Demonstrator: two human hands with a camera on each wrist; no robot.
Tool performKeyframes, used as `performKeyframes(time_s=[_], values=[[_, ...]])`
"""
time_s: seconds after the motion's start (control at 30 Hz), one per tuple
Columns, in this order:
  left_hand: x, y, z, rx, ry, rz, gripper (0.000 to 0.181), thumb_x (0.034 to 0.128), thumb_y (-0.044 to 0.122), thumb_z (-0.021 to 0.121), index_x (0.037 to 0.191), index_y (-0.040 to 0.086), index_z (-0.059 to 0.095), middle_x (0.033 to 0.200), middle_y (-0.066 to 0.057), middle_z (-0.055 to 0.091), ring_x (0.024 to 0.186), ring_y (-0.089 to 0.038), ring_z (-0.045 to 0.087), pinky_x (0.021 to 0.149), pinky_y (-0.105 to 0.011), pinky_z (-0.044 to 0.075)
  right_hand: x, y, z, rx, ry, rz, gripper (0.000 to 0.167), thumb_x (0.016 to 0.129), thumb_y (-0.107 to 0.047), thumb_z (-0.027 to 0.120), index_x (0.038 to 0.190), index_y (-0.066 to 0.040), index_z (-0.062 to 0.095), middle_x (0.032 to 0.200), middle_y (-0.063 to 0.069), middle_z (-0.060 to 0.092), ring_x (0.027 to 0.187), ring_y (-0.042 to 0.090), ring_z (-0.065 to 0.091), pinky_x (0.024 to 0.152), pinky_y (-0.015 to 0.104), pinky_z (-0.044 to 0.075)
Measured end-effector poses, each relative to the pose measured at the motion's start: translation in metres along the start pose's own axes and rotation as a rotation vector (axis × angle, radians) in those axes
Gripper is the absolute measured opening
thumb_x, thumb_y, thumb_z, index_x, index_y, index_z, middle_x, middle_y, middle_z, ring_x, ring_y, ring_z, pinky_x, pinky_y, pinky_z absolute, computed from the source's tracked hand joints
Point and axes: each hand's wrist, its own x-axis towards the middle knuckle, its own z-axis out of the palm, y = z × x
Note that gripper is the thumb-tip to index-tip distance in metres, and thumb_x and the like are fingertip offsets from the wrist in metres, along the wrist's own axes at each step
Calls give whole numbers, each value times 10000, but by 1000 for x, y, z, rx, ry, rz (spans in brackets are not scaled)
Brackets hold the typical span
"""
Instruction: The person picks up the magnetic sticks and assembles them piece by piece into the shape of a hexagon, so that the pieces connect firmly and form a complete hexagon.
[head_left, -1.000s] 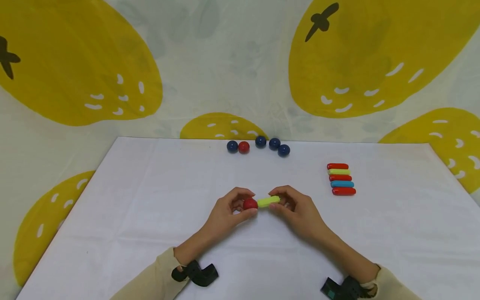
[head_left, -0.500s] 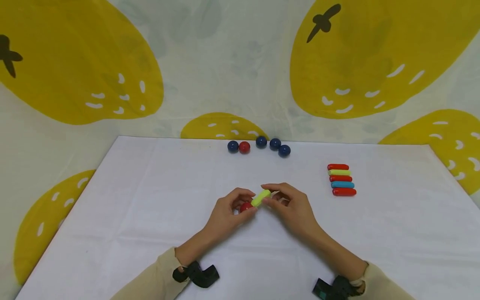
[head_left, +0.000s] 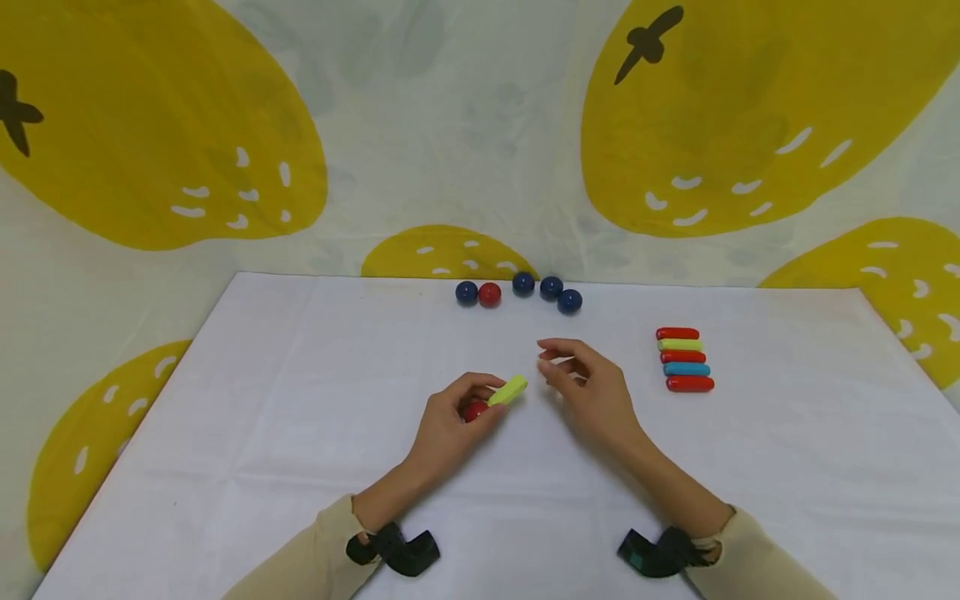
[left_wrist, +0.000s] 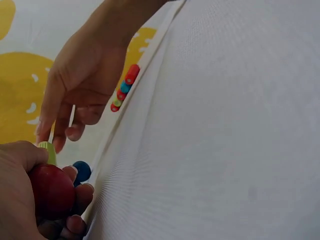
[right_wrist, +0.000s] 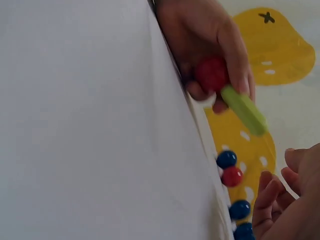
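"So, what's gripped?"
"From my remote seat, I see the left hand (head_left: 450, 425) gripping a red ball (head_left: 474, 412) and a yellow stick (head_left: 507, 390), well in from the table's (head_left: 517, 508) far edge. The right hand (head_left: 596, 396) is relaxed, fingers part-bent, near both."
"Around?"
"Five sticks (head_left: 683, 357) lie toward the right edge; five balls (head_left: 523, 284), the far edge."

Held red ball (head_left: 475, 410) partly hidden
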Motion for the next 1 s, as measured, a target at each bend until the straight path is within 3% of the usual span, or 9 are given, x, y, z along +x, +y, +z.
performKeyframes(time_s=[0.2, 0.47, 0.67, 0.9, 1.0], values=[[0, -1, 0, 2, -9, 3, 281, 866, 125, 713, 1128, 207, 656, 871, 68, 654, 661, -127, 519, 564, -224, 405, 25, 7, -19, -12, 143, 46, 384, 937, -401, 591, 1244, -172, 620, 1136, -27, 633, 914, 148, 593, 663, 208, 500], [0, -2, 0, -11, -6, 22, 283, 863, 141, 722, 1129, 219, 663, 854, 57, 650, 651, -130, 512, 537, -218, 386, 53, 20, -32, -68, 277, 83, 384, 941, -410, 581, 1253, -191, 622, 1221, -20, 595, 1023, 166, 550, 755, 204, 465], [1, -3, 0, -9, 2, 47, 291, 851, 153, 739, 1127, 213, 670, 860, 54, 650, 682, -136, 530, 550, -217, 386, 67, 34, -28, -119, 240, 100, 410, 942, -405, 581, 1302, -210, 590, 1291, 48, 523, 1017, 209, 495, 774, 272, 430], [1, -3, 3, -12, -8, 34, 291, 845, 146, 744, 1121, 206, 675, 853, 56, 656, 679, -139, 538, 551, -219, 402, 77, 47, -24, -150, 139, 22, 424, 954, -302, 596, 1362, -209, 531, 1414, 47, 419, 1061, 247, 475, 879, 409, 435], [1, -3, 2, -11, -3, 27, 289, 842, 154, 748, 1116, 212, 677, 849, 58, 650, 688, -138, 541, 553, -222, 403, 79, 51, -22, -176, 116, 27, 425, 957, -297, 593, 1371, -225, 529, 1439, 40, 412, 1073, 254, 483, 906, 429, 437]])
